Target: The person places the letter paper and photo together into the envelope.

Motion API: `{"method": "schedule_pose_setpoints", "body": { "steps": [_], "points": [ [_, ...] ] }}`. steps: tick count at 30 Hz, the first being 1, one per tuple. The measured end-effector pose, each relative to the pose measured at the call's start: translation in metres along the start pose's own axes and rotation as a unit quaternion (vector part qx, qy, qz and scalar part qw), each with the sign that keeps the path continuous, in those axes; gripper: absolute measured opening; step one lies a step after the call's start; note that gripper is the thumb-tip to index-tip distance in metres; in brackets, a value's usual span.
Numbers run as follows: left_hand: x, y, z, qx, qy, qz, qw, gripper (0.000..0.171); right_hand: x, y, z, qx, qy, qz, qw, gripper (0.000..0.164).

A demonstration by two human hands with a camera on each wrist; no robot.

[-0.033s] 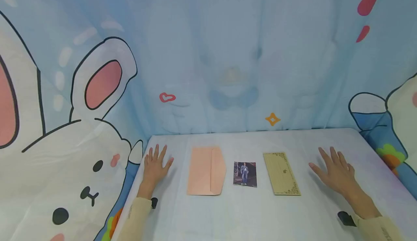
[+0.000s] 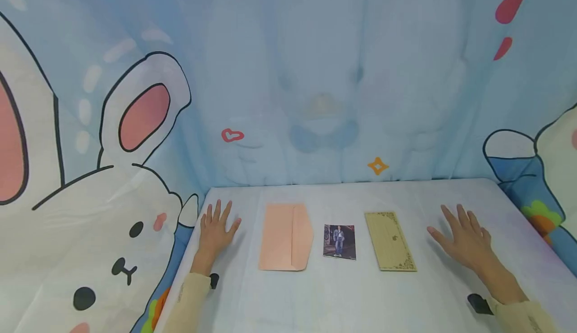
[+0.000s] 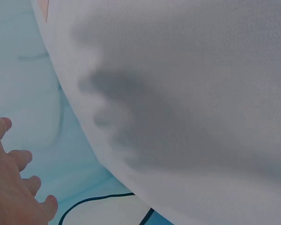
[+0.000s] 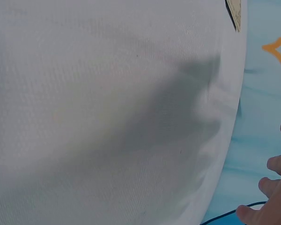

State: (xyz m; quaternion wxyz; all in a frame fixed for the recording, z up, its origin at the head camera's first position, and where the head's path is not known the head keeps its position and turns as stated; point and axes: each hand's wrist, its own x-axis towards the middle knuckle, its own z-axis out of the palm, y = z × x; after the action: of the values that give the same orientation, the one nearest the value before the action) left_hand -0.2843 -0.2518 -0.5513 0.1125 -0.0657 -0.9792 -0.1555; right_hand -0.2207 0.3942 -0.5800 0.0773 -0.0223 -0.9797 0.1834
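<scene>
White rectangular table (image 2: 333,303): peach paper envelope (image 2: 278,238), small dark rectangular photo (image 2: 339,243), yellow-gold card (image 2: 388,243); left hand (image 2: 214,234) and right hand (image 2: 470,245) outermost, fingers spread apart.

Peach envelope (image 2: 280,237), gold scroll-cornered card (image 2: 388,243)

I'm remotely viewing a smooth-looking photo (image 2: 339,242), matt paper envelope (image 2: 277,238) lying left of it, wood-look panel (image 2: 390,243) lying right, finely textured cloth (image 2: 333,300) spreading beneath
</scene>
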Motion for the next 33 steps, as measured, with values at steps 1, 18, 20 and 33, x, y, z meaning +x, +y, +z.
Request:
{"method": "schedule_pose_setpoints", "body": {
  "steps": [1, 18, 20, 33],
  "points": [
    [0.0, 0.0, 0.0, 0.0, 0.002, 0.002, 1.0, 0.07, 0.0, -0.002, -0.001, 0.001, 0.002, -0.003, 1.0, 0.094],
    [-0.006, 0.019, 0.002, -0.024, 0.01, 0.025, 0.9993, 0.068, -0.003, -0.028, 0.001, 0.0, 0.018, -0.022, 1.0, 0.094],
    [-0.005, 0.022, 0.003, -0.023, 0.007, 0.027, 0.9993, 0.067, -0.002, -0.032, 0.002, 0.004, 0.018, -0.027, 0.999, 0.093],
    [0.001, 0.056, 0.019, -0.035, -0.025, 0.047, 0.998, 0.071, 0.006, -0.058, 0.016, 0.028, 0.013, -0.057, 0.998, 0.089]
  ]
}}
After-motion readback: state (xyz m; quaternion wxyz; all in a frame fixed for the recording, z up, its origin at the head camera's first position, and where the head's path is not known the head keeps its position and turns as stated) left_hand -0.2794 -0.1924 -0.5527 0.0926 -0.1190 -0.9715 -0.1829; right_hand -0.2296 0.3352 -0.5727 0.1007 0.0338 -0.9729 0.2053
